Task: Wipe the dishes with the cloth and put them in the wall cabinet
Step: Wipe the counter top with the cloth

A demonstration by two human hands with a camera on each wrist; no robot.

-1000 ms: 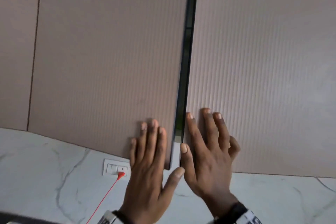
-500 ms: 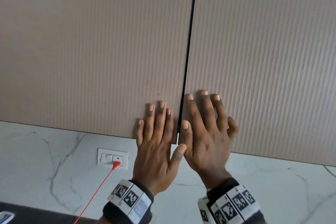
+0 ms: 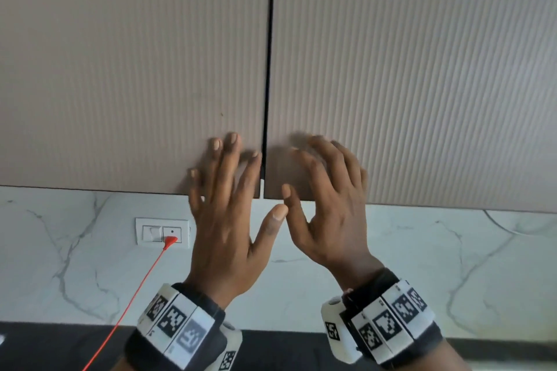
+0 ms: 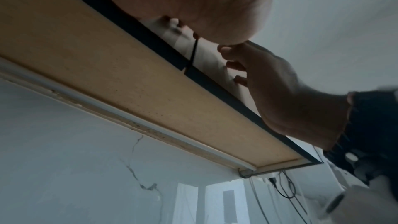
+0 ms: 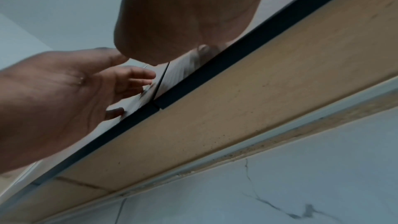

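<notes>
Motion is blurring the right hand's fingertips (image 3: pixel 304 144), and the closed wall cabinet doors (image 3: pixel 391 69) are hiding everything inside.

No legible text, number or brand appeared in any view. The bands (image 3: pixel 177 329) on both wrists bore only black-and-white square code markers, and the wall switch (image 3: pixel 162 234) showed a single dot and no lettering.
</notes>
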